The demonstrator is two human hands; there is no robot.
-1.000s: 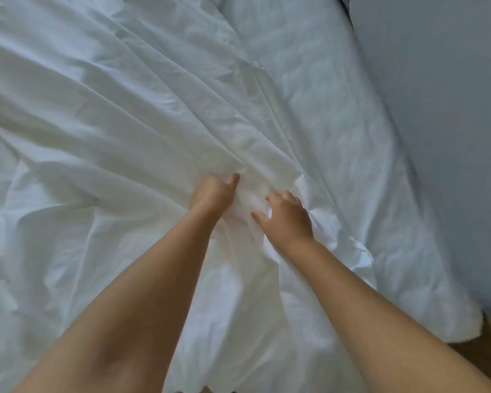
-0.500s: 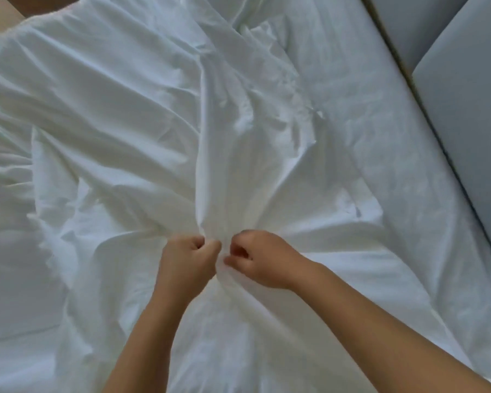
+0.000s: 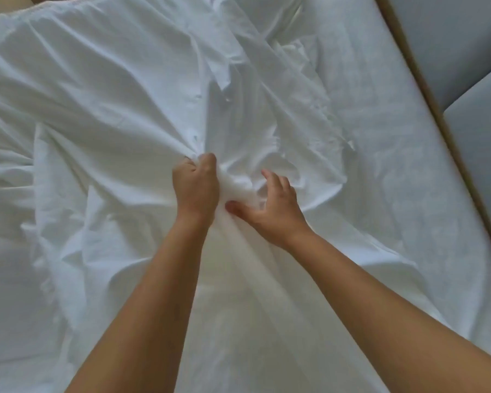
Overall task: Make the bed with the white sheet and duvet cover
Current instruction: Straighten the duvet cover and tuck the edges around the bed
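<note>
So the change here is in the right hand (image 3: pixel 272 205). Half a second back both hands are balled up side by side, pinching the same ridge of cloth. Now the right one has let go: fingers spread and only lightly curved over the bunch, thumb pressing on it, not gripping anything as far as the view shows. The left hand (image 3: pixel 195 188) stays clenched on a wad of the cover (image 3: pixel 125 109), and creases fan out from that fist.

The cover itself lies rumpled across the middle and left of the bed, with what looks like a buttoned strip running up from the left hand. The flatter sheet (image 3: pixel 394 171) shows on the right, reaching the wooden frame (image 3: pixel 425 89).

Looks like hand-over-hand gathering: left anchors, right goes for a new hold further along, probably hunting for an edge or the opening. Nothing is spread flat yet, so the bed is a long way from made.
</note>
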